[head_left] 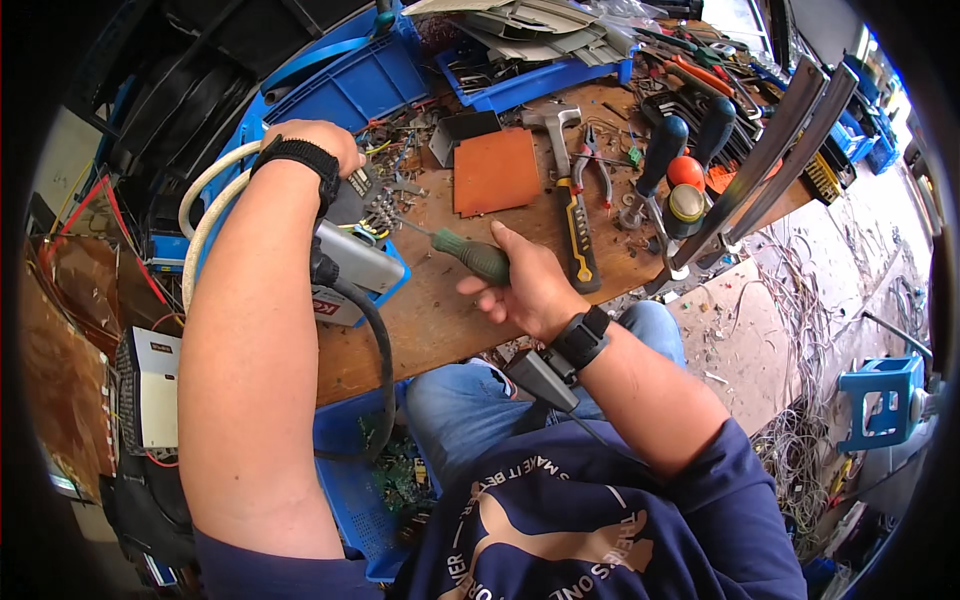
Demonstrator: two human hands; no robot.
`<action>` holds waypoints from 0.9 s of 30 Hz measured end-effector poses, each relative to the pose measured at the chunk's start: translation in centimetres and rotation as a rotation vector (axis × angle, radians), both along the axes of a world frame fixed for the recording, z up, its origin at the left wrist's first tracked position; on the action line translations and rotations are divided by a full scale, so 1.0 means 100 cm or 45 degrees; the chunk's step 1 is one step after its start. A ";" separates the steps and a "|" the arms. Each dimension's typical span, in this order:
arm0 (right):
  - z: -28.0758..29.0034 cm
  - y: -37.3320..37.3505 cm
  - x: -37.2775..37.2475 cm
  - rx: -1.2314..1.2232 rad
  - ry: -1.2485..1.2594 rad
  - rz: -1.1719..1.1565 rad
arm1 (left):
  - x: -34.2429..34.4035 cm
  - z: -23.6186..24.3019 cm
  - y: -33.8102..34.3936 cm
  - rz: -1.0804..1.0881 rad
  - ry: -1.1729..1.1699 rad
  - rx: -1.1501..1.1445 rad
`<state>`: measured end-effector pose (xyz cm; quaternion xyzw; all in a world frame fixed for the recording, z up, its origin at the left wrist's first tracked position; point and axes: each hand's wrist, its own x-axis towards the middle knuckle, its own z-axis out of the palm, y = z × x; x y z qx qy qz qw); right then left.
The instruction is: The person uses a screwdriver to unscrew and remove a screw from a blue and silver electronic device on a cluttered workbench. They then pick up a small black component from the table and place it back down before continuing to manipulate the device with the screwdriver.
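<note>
My right hand [530,275] grips a screwdriver by its green handle [478,257]. Its thin shaft points left toward a cluster of metal terminals [384,213] on a boxy device with a silver-grey case [358,262] and blue edges. My left hand [318,140] is curled at the far end of this device, beside a dark grey part [350,200]. The left fingers are mostly hidden, so what they hold cannot be made out. A black cable [383,340] leaves the device's near side and hangs over the table edge.
A claw hammer [577,220], red-handled pliers [595,175] and an orange-brown plate [496,172] lie on the wooden table [420,335]. Upright metal bars [770,150] stand at the right. Blue bins [360,85] line the back. A pale hose [200,205] loops at left; tangled wires [785,330] cover the floor.
</note>
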<state>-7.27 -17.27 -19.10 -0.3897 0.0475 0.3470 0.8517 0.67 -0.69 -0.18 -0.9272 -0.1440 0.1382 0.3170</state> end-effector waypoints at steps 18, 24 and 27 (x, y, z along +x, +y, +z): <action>-0.010 0.005 0.003 -0.497 -0.570 -0.423 | 0.004 -0.002 -0.004 0.048 0.019 0.041; -0.022 0.016 0.004 -0.592 -0.389 -0.416 | 0.006 -0.004 -0.001 0.047 0.027 0.071; 0.004 -0.006 -0.004 -0.476 -0.311 -0.214 | 0.002 -0.003 -0.001 0.053 0.003 0.056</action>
